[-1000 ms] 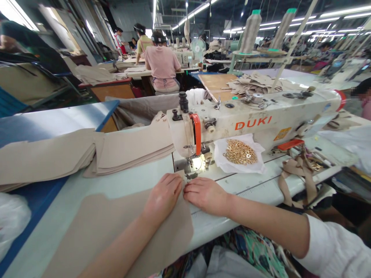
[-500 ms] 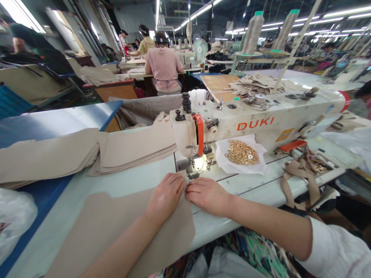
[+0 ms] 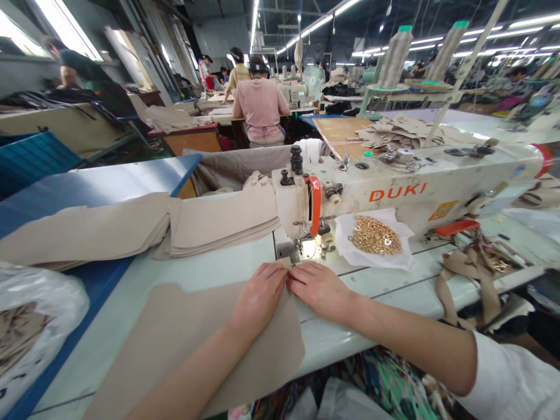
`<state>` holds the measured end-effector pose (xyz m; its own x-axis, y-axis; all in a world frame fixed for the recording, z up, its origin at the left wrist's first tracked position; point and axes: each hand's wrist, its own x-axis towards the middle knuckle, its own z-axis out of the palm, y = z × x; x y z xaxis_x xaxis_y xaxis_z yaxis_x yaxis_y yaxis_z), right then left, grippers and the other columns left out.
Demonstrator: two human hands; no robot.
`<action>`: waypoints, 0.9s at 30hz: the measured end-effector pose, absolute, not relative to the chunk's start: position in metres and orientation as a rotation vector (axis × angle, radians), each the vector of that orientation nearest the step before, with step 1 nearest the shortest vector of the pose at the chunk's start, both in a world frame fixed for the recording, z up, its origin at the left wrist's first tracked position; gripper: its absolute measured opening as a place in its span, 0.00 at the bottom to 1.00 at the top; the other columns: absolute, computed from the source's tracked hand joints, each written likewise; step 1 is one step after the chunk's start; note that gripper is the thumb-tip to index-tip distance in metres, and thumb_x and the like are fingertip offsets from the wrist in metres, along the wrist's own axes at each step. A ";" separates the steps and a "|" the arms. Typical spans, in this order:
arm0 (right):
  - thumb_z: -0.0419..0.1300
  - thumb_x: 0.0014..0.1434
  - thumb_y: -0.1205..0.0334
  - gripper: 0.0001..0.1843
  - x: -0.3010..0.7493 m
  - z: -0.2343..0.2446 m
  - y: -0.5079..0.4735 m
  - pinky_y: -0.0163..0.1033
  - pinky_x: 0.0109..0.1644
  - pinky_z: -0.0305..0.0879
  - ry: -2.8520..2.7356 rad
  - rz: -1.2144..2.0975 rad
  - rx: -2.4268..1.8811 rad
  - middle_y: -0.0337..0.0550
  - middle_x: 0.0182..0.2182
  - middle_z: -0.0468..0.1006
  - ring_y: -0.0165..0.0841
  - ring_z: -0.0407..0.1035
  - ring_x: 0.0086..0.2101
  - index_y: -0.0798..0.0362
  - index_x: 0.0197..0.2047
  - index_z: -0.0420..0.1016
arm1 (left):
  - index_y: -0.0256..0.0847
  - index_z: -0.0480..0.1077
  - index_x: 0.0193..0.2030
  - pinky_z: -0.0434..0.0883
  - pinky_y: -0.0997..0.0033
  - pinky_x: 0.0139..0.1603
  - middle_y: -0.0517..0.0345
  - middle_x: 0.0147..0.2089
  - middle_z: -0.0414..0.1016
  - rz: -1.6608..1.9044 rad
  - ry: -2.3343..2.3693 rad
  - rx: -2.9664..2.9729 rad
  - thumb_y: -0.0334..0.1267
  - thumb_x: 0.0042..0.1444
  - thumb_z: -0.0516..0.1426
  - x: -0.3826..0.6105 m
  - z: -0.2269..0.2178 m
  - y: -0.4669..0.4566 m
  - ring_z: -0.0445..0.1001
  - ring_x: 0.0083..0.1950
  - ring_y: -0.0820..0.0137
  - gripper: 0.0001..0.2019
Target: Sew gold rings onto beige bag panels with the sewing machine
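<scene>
- Touching the big beige fabric panel (image 3: 184,321), had both hands down together in front of the sewing machine (image 3: 394,169).
- Had the left hand (image 3: 261,293) on the panel's narrow top end, with fingers bent and close together.
- Had the right hand (image 3: 321,289) just beside it at the panel's right edge, with fingers side by side and tips right by the left ones.
- Could not tell about a tight pinch, with thumbs and fingertips mostly hidden.
- Saw the panel flat on the pale sewing table (image 3: 219,265), partly under the left arm (image 3: 192,373), with a bit of its top end poking out near the lit needle plate (image 3: 310,248).
- Saw a heap of small gold rings (image 3: 376,236) on a white sheet (image 3: 343,248), to the right of the needle plate.
- Saw beige straps (image 3: 489,289) hanging over the table's front edge, further right.
- Saw two stacks of beige cloth to the left, a near one (image 3: 223,221) by the machine and a far one (image 3: 87,230) partly over a blue table (image 3: 131,169).
- Saw a see-through plastic bag (image 3: 70,303) with brownish cloth inside, at the far left.
- Saw a person in a pink shirt (image 3: 262,105) ahead, back turned.
</scene>
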<state>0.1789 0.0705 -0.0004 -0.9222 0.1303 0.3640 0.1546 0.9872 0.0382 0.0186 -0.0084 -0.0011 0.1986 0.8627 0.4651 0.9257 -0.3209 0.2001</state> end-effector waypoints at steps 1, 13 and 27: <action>0.57 0.62 0.68 0.05 0.179 -0.001 0.070 0.42 0.53 0.62 -2.762 -0.088 -0.206 0.47 0.40 0.75 0.37 0.67 0.43 0.58 0.40 0.73 | 0.36 0.70 0.37 0.74 0.64 0.42 0.51 0.37 0.75 -0.772 -1.759 -2.329 0.27 0.61 0.49 0.019 -0.001 -0.009 0.71 0.40 0.65 0.09; 0.56 0.62 0.68 0.05 0.179 0.001 0.074 0.43 0.50 0.63 -2.823 -0.092 -0.168 0.48 0.39 0.76 0.37 0.67 0.41 0.58 0.38 0.73 | 0.37 0.71 0.38 0.75 0.63 0.42 0.51 0.38 0.76 -0.830 -1.789 -2.288 0.27 0.61 0.50 0.025 0.000 -0.009 0.72 0.40 0.65 0.09; 0.54 0.64 0.67 0.06 0.191 -0.002 0.111 0.40 0.44 0.63 -2.816 -0.118 -0.307 0.47 0.38 0.76 0.36 0.68 0.39 0.57 0.38 0.72 | 0.37 0.71 0.37 0.74 0.62 0.42 0.51 0.37 0.76 -0.848 -1.649 -2.326 0.30 0.63 0.48 0.030 -0.006 0.040 0.73 0.39 0.65 0.11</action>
<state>0.1907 0.1113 -0.0021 -0.9304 0.1976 0.3087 0.2226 0.9737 0.0478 0.0299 0.0404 -0.0063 0.2282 0.8136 0.5347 0.9082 -0.3758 0.1842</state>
